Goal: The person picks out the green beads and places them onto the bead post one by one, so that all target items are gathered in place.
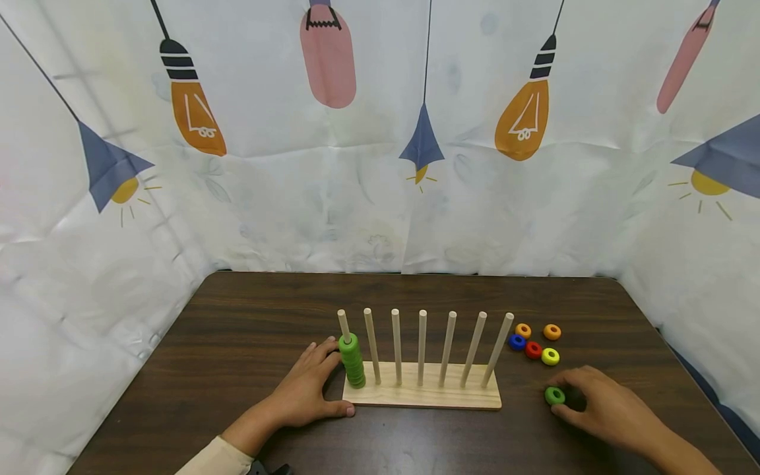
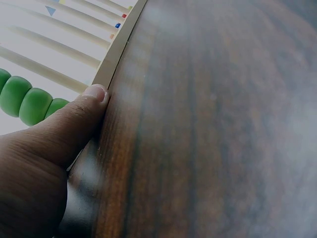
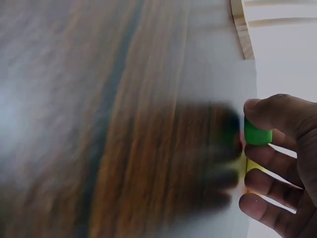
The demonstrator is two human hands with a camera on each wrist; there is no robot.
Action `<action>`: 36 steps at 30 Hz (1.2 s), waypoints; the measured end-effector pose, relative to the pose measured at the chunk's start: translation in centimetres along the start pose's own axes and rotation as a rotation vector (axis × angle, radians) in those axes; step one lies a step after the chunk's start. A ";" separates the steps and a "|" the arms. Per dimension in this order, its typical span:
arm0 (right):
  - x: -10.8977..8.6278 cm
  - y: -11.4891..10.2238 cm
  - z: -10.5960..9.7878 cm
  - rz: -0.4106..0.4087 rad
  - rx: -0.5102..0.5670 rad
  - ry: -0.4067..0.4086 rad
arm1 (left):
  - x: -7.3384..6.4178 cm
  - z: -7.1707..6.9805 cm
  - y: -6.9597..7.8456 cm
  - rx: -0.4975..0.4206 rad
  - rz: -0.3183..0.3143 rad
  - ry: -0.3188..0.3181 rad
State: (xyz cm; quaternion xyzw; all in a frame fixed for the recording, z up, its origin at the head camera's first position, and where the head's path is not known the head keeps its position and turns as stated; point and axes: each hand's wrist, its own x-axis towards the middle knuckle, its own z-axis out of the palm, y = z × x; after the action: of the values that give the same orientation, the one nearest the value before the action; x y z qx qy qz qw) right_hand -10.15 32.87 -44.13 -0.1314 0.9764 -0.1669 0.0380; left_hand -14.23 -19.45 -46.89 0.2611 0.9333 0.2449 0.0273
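A wooden base (image 1: 415, 396) with several upright pegs stands mid-table. The leftmost peg carries a stack of green rings (image 1: 353, 361). My left hand (image 1: 309, 389) rests on the table against the base's left end, its thumb (image 2: 89, 106) pressing the base's front edge (image 2: 119, 49) and its fingers beside the green stack (image 2: 29, 101). My right hand (image 1: 600, 406) lies right of the base and pinches a single green ring (image 1: 555, 396) on the table, thumb and fingers (image 3: 277, 119) curled around that ring (image 3: 257, 135).
Loose rings lie right of the pegs: two orange (image 1: 523, 330), a blue (image 1: 516, 342), a red (image 1: 533, 349) and a yellow (image 1: 550, 357). A white printed curtain (image 1: 380, 132) walls the dark wooden table (image 1: 237, 330) on three sides.
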 end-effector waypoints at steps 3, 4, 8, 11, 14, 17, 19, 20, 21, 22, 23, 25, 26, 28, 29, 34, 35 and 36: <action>0.3 -0.5 -0.1 0.001 0.001 0.023 | 0.0 -0.1 0.0 -0.002 -0.004 -0.003; 0.4 -0.7 -0.2 -0.001 0.000 0.036 | 0.0 -0.1 0.0 -0.003 -0.006 -0.005; 0.9 -1.6 -0.6 -0.042 -0.018 0.124 | 0.0 -0.2 0.1 -0.009 -0.011 -0.009; 1.2 -2.2 -1.1 -0.096 -0.026 0.204 | 0.0 -0.2 0.1 -0.005 -0.009 -0.006; 1.5 -2.8 -1.6 -0.136 -0.020 0.250 | 0.1 -0.1 0.0 0.004 -0.001 0.002; 1.7 -3.2 -2.2 -0.160 -0.009 0.262 | 0.1 -0.1 -0.1 0.004 0.001 0.003; 1.8 -3.5 -2.5 -0.172 -0.006 0.264 | 0.1 -0.1 -0.1 0.002 -0.002 0.004; 1.9 -3.6 -2.6 -0.179 -0.007 0.268 | 0.1 -0.1 -0.1 0.002 -0.003 0.004; 1.9 -3.7 -2.8 -0.185 -0.008 0.270 | 0.1 -0.1 -0.1 0.000 -0.005 0.003; 1.9 -3.8 -2.9 -0.190 -0.008 0.275 | 0.0 -0.1 -0.1 0.000 -0.006 0.002; 1.9 -3.9 -3.0 -0.196 -0.013 0.284 | 0.0 0.0 -0.1 0.001 -0.007 0.001; 2.0 -4.1 -3.3 -0.207 -0.024 0.305 | 0.0 0.0 -0.1 0.001 -0.007 0.001; 2.0 -4.2 -3.4 -0.210 -0.030 0.309 | 0.0 0.0 -0.1 0.003 -0.006 0.001; 2.0 -4.4 -3.7 -0.216 -0.039 0.320 | 0.0 0.1 -0.1 0.004 -0.005 0.001; 2.1 -4.5 -3.9 -0.219 -0.044 0.322 | 0.0 0.1 -0.1 0.004 -0.005 0.001; 2.1 -5.0 -4.6 -0.230 -0.052 0.339 | 0.0 0.0 0.0 0.002 -0.007 -0.002; 2.1 -5.1 -4.8 -0.234 -0.053 0.346 | 0.0 -0.1 0.0 0.001 -0.007 -0.003; 2.1 -5.2 -5.0 -0.238 -0.055 0.354 | 0.0 -0.1 0.0 -0.001 -0.007 -0.003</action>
State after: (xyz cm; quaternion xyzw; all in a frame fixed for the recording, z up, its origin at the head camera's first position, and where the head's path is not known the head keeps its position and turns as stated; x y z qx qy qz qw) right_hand -11.54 29.15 -37.72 -0.2155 0.9496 -0.1642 -0.1579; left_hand -14.21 -19.47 -46.84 0.2579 0.9342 0.2447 0.0295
